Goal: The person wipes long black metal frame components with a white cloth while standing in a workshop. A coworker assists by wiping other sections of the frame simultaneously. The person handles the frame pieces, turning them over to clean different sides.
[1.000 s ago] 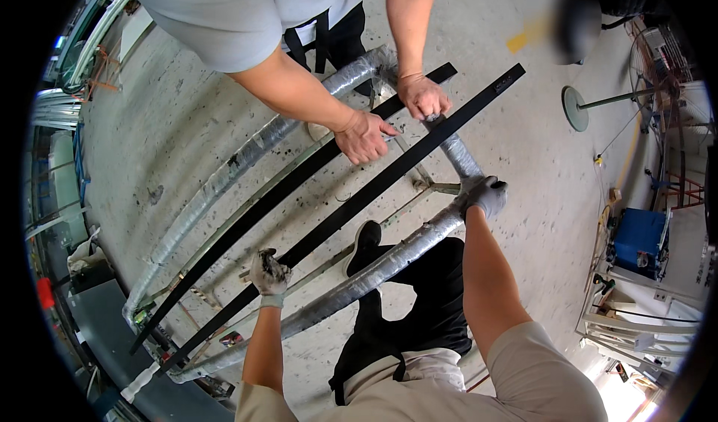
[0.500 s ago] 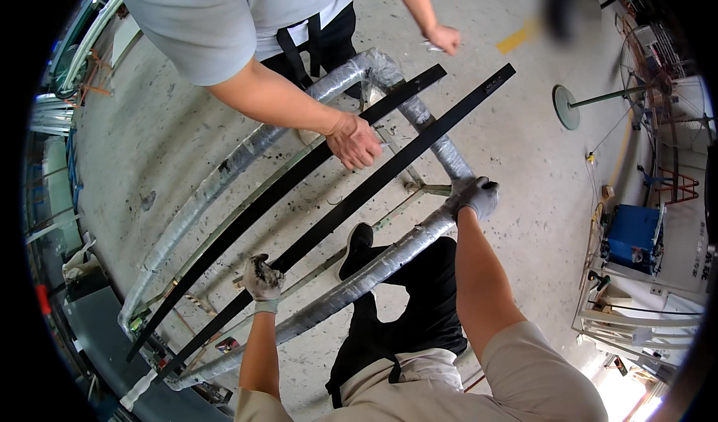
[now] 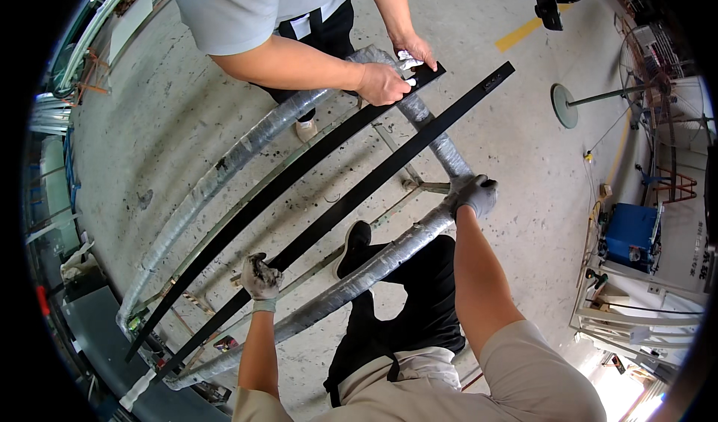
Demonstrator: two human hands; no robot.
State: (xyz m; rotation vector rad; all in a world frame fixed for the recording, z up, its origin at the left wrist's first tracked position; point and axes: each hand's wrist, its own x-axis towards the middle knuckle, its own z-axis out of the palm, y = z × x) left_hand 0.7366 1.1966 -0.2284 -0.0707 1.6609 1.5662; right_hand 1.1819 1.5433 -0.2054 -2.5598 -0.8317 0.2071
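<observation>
My left hand (image 3: pixel 262 278), in a stained grey glove, is closed round the nearer long black strip (image 3: pixel 351 197). That strip slants from the lower left to the upper right, across a stand whose rails are wrapped in silvery plastic (image 3: pixel 321 295). My right hand (image 3: pixel 476 197), also gloved in grey, has its fingers curled over the near right corner of the wrapped stand. A second black strip (image 3: pixel 277 186) lies beyond the first, roughly side by side with it. Over its upper right end, a co-worker's bare hands (image 3: pixel 385 84) hold a small white wad (image 3: pixel 408 60).
The co-worker in a grey shirt (image 3: pixel 247 10) stands across the stand. A dark grey box-like surface (image 3: pixel 105 332) is at lower left. To the right are a round-based pole stand (image 3: pixel 565 106) and a blue case (image 3: pixel 628 231). White wrapping (image 3: pixel 138 388) covers the near strip's lower end.
The co-worker's hands have come together at the upper right end of the far strip; one was over its middle, the other out beyond its end. My hands have hardly moved.
</observation>
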